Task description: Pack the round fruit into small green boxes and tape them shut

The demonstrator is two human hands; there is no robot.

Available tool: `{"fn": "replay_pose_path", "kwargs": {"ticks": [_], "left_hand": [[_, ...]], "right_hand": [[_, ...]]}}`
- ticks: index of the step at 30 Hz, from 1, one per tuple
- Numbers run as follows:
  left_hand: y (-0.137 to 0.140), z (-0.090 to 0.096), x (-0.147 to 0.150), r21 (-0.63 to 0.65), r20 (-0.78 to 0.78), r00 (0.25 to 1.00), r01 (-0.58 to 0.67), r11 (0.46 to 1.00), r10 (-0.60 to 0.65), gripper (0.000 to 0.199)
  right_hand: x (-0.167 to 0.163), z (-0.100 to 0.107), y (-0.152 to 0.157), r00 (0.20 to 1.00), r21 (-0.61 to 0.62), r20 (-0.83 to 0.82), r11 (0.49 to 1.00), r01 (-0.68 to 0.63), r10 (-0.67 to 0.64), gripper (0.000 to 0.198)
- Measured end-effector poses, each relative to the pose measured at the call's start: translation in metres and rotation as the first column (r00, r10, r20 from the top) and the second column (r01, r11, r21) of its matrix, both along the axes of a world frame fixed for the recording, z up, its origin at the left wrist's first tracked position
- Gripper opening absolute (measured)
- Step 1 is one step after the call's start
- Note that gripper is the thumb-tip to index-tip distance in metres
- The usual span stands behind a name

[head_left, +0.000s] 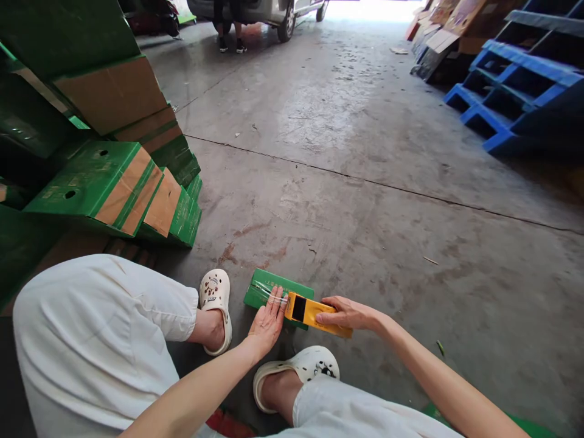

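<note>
A small green cardboard box [294,285] lies on the floor between my feet. Clear tape [263,289] runs along its top from the left end. My left hand [266,327] rests on the box with its fingers stretched out flat over the tape. In my right hand [347,312] is a yellow tape dispenser [312,312] with a dark window in its side. The dispenser's front end is at the box's right part, just beside my left fingertips. My right fingers wrap round its back end.
Stacked green and brown cardboard boxes [86,182] stand close on the left. Blue pallets [524,79] and piled cardboard [456,30] are at the far right. A person's legs [238,30] and a parked vehicle [269,13] are at the back. My cream clogs [217,286] flank the box.
</note>
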State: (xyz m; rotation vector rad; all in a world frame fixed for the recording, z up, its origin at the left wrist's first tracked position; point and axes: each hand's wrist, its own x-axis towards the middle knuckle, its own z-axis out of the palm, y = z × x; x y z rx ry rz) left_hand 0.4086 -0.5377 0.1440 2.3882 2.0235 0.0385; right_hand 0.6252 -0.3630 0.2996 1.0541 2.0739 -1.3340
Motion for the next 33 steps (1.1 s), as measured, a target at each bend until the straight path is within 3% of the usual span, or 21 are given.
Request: {"fn": "replay_pose_path", "kwargs": {"ticks": [3,9,13,20,25,30,33], "left_hand": [[-0.002,0.004,0.0,-0.041,0.068,0.998,0.018,0.999,-0.015,0.089],[-0.002,0.013,0.007,-0.102,0.119,0.992,0.053,0.993,-0.041,0.092],[-0.005,0.014,0.007,-0.155,0.125,0.99,0.083,0.984,-0.064,0.094],[-0.017,0.016,-0.003,-0.176,0.18,0.979,0.132,0.976,-0.099,0.095],[-0.014,0.03,-0.01,-0.189,0.247,0.961,0.17,0.967,-0.12,0.075],[-0.017,0.043,-0.029,-0.099,0.329,0.931,0.202,0.974,-0.16,0.063],[-0.023,0.048,-0.051,-0.053,0.401,0.911,0.133,0.99,-0.101,0.053]], "right_hand": [[-0.003,0.016,0.005,0.999,-0.088,-0.035,0.996,-0.011,0.008,0.075],[0.004,0.023,0.008,1.0,-0.042,0.022,0.999,-0.02,0.021,0.075],[0.002,0.03,0.003,1.0,-0.08,0.022,0.997,-0.013,0.015,0.073],[-0.018,0.071,0.001,0.998,-0.039,0.037,0.998,-0.052,0.053,0.071],[-0.023,0.092,0.0,0.998,-0.088,-0.063,0.996,-0.005,0.0,0.071],[-0.028,0.1,-0.005,1.0,-0.001,0.015,1.0,-0.021,0.021,0.071],[-0.027,0.1,-0.005,1.0,0.019,0.011,1.0,-0.007,0.007,0.072]]}}
